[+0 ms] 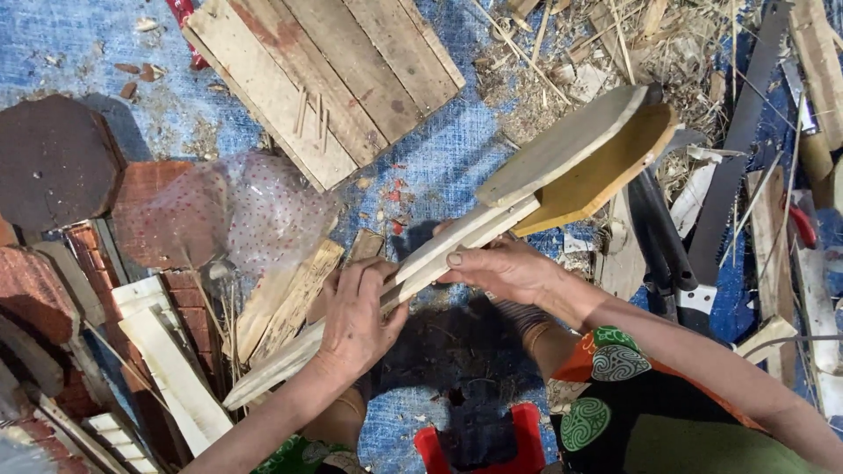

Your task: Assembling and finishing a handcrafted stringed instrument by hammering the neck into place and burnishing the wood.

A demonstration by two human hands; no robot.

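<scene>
Both hands grip a long pale wooden slat [395,281] angled above the blue woven tarp [439,167], left hand [351,320] wrapped shut low, right hand [500,268] pinching shut near two paddle-shaped boards [580,158], more cut slats [167,351] already lying left.

Hands: two, a left hand [354,320] and a right hand [502,268]. Wooden paddles held between them: two, a pale one [562,145] lying over a yellower one [606,171], their long handles together. Plank panels on the blue sheet [439,167]: one [325,75], made of about five boards side by side. Thin sticks lying on that panel: about four [312,114]. Clear plastic bags with red dots: one [233,211]. Saws: one [733,167], with a dark blade. Red-handled tools at the right edge: one [801,226]. Loose wood offcuts at lower left: several, exact count unclear.
</scene>
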